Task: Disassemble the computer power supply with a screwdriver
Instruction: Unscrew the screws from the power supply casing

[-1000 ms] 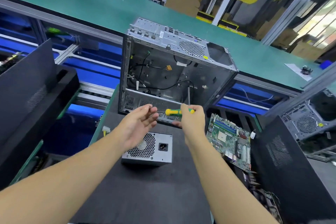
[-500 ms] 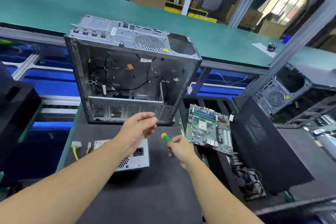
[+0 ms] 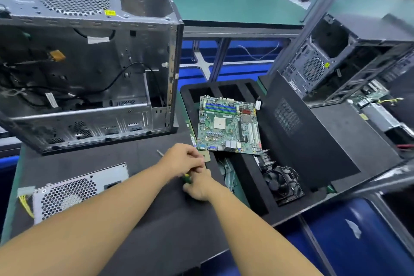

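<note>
The grey power supply (image 3: 74, 190), with its perforated fan grille and yellow wires, lies on the black mat at the lower left, apart from both hands. My right hand (image 3: 198, 187) grips the green handle of the screwdriver (image 3: 186, 179). Its metal tip shows on the mat just left of my left hand (image 3: 182, 159). My left hand lies over the shaft with its fingers curled against my right hand's fingers. What they hold, if anything, is hidden. A small tan square part (image 3: 207, 156) lies at the left fingertips.
The open, gutted computer case (image 3: 143, 29) stands behind the hands. A green motherboard (image 3: 228, 125) leans in a black foam tray (image 3: 248, 188) beside a cooler fan (image 3: 282, 182). A black side panel (image 3: 313, 136) and another case (image 3: 331, 56) are to the right.
Both hands have come down from the case to the mat near the tray's edge. The view has swung right and closer. My left hand now covers the screwdriver shaft.
</note>
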Demonstrator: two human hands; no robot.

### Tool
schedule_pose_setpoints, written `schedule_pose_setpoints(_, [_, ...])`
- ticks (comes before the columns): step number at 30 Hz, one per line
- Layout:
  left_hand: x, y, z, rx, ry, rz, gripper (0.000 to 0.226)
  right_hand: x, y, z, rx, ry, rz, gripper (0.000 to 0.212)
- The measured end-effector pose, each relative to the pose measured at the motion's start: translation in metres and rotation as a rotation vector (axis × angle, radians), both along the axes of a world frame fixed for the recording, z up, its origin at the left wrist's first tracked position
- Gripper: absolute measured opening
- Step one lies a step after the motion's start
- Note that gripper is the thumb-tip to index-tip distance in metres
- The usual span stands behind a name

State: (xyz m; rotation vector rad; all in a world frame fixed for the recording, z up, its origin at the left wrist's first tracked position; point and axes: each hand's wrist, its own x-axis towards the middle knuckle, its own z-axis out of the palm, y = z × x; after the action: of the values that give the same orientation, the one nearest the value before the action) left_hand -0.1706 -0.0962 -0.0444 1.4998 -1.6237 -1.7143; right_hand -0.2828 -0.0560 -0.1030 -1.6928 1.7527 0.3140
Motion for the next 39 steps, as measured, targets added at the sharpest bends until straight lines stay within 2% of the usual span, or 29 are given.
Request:
schedule_pose_setpoints(3, [-0.025, -0.012, 0.000, 0.000, -0.021, -0.088, 0.006, -0.002, -0.003, -0.002, 0.004, 0.047, 0.044, 0.054])
schedule_pose_setpoints(7, [-0.055, -0.021, 0.005, 0.041, 0.014, -0.149, 0.012, -0.005, -0.006, 0.000, 0.045, 0.036, 0.035, 0.063])
schedule_pose_setpoints(11, [-0.073, -0.019, 0.004, 0.065, -0.002, -0.248, 0.007, -0.005, -0.009, -0.006, 0.053, 0.056, 0.038, 0.062])
schedule_pose_setpoints(13, [-0.076, -0.023, 0.006, 0.001, -0.040, -0.253, 0.016, -0.004, -0.010, -0.006, 0.074, 0.064, 0.003, 0.072])
schedule_pose_setpoints(15, [-0.072, -0.026, 0.011, -0.068, -0.049, -0.190, 0.024, -0.005, -0.009, -0.006, 0.061, -0.006, -0.067, 0.077])
schedule_pose_setpoints(18, [-0.053, -0.032, 0.020, -0.152, -0.100, -0.164, 0.024, -0.007, -0.005, -0.005, 0.018, -0.144, -0.144, 0.061])
schedule_pose_setpoints(20, [-0.030, -0.033, 0.027, -0.237, -0.165, -0.267, 0.018, -0.009, -0.003, -0.006, 0.001, -0.155, -0.148, 0.055])
schedule_pose_setpoints(24, [0.041, -0.036, 0.048, -0.466, -0.346, -0.571, 0.015, -0.008, -0.006, -0.010, -0.014, -0.121, -0.131, 0.054])
schedule_pose_setpoints(27, [0.096, -0.037, 0.065, -0.414, -0.507, -0.693, 0.047, -0.007, -0.008, -0.012, -0.021, -0.113, -0.128, 0.050])
schedule_pose_setpoints(29, [0.125, -0.036, 0.073, -0.285, -0.695, -0.757, 0.078, -0.006, -0.008, -0.012, -0.020, -0.096, -0.125, 0.046])
schedule_pose_setpoints(31, [0.149, -0.029, 0.076, -0.136, -0.825, -0.804, 0.099, -0.004, -0.008, -0.010, -0.013, -0.062, -0.111, 0.041])
schedule_pose_setpoints(34, [0.175, -0.009, 0.070, -0.065, -0.839, -0.786, 0.114, 0.002, -0.010, -0.003, 0.014, -0.024, -0.095, 0.038])
schedule_pose_setpoints(36, [0.191, 0.006, 0.065, -0.097, -0.799, -0.713, 0.133, 0.003, -0.010, 0.003, 0.033, 0.006, -0.075, 0.039])
schedule_pose_setpoints(39, [0.212, 0.025, 0.066, -0.200, -0.771, -0.644, 0.143, 0.003, -0.011, 0.015, 0.049, 0.056, -0.026, 0.044])
